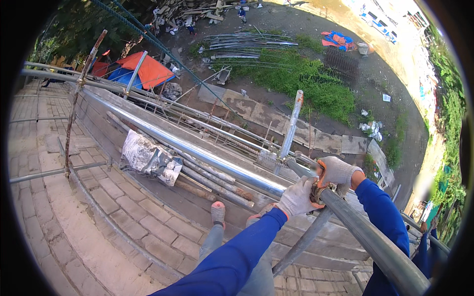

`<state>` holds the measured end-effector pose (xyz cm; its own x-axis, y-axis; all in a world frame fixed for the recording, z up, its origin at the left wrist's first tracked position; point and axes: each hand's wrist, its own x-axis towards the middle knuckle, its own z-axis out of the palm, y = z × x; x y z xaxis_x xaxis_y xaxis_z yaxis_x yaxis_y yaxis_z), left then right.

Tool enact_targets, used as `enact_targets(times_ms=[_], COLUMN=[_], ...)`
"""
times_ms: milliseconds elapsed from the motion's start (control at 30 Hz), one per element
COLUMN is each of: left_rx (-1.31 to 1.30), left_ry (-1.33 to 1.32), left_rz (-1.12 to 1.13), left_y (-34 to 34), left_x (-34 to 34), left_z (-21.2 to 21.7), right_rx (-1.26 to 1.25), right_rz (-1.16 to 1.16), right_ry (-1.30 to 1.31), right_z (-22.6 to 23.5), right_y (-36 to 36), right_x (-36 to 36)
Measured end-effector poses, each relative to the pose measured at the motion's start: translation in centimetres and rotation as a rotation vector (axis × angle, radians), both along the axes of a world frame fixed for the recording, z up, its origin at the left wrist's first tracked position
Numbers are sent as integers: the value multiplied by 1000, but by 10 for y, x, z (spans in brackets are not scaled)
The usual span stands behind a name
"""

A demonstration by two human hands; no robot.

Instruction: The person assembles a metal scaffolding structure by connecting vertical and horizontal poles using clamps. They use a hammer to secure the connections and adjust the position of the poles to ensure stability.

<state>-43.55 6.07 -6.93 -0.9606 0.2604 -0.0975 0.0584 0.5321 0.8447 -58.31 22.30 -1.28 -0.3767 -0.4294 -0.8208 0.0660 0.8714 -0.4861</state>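
Both my hands, in pale work gloves with orange showing at the fingers, meet at a rusty scaffold clamp where steel pipes join. My left hand is closed around the clamp's near left side. Just beyond it, my right hand has its fingers curled against the clamp's top; the fingertips are partly hidden. A thick grey scaffold pipe runs from the clamp toward the lower right, under my right forearm. A shiny horizontal pipe reaches the joint from the left. Below, a slanting pipe descends toward the planks.
A dirty white sack lies on loose pipes beside my foot. An upright post rises beyond the joint. Brick wall flanks the walkway. Another person's blue sleeve shows at lower right. Ground with stacked pipes lies far below.
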Motion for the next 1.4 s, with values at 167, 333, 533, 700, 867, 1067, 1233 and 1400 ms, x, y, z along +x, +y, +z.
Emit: enact_targets(times_ms=[167, 333, 533, 700, 867, 1067, 1233, 1400], left_rx=[-24, -24, -26, 39, 39, -34, 2, 131], left_ry=[-22, -50, -16, 127, 173, 93, 22, -109], left_rz=[0, -35, -56, -83, -107, -116, -137, -129], left_y=[-1, 3, 0, -2, 4, 1, -3, -5], left_x=[1, -2, -2, 1, -3, -4, -9, -15], left_z=[1, 3, 2, -1, 1, 3, 13, 11], right_rx=[3, 1, 130, -9, -397, -653, -718, -831], right_rz=[-124, 135, -152, -1336, -1726, -1766, -1871, -1874], right_ry=[-179, 34, 219, 397, 153, 20, -60, 98], right_z=[1, 13, 34, 9, -59, -74, -77, -106], right_y=[2, -7, 4, 96, 133, 109, 110, 121], right_x=[3, 1, 24, 104, 197, 206, 220, 249])
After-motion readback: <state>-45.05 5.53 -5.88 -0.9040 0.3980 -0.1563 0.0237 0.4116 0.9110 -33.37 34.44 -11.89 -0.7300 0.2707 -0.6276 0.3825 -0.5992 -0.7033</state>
